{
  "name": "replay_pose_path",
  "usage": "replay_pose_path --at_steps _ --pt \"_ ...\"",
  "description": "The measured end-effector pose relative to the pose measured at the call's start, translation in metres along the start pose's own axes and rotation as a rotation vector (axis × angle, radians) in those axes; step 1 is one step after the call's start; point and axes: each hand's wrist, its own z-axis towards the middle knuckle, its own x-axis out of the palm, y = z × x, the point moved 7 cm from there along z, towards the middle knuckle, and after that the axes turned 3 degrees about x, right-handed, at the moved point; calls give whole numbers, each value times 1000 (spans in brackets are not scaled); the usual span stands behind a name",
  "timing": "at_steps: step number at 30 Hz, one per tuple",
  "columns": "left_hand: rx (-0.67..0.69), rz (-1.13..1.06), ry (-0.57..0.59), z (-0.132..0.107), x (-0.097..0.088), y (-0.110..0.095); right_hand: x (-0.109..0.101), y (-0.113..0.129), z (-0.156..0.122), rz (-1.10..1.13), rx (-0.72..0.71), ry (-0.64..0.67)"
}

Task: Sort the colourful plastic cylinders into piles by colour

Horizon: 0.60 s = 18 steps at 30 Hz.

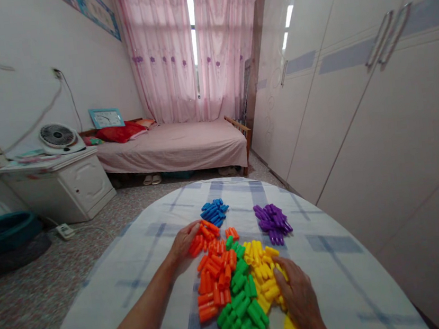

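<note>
My left hand (186,245) rests against the left edge of a heap of orange plastic pieces (215,263), its fingers apart and touching the upper ones. On the other side, my right hand (296,288) lies beside yellow plastic pieces (261,271), thumb and fingers spread against their right edge; some of that pile is hidden beneath it. Between the orange and yellow runs a band of green plastic pieces (241,311). Farther off sit a small blue pile (214,212) and a purple pile (273,223) of similar pieces. All are elongated and look like joined short tubes.
The piles lie on a round table with a checked cloth (141,313). Beyond it stand a bed (177,143), a white cabinet (86,183) with a fan (58,136), and a teal bin (6,233). A tall wardrobe (357,115) lines the right side.
</note>
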Motion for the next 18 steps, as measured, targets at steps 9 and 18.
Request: replay_pose_path --at_steps 9,18 --pt "128 170 170 -22 55 -38 -1 -4 -1 14 14 1" --pt "306 438 -151 69 -23 -49 1 -11 -1 -37 -22 -37"
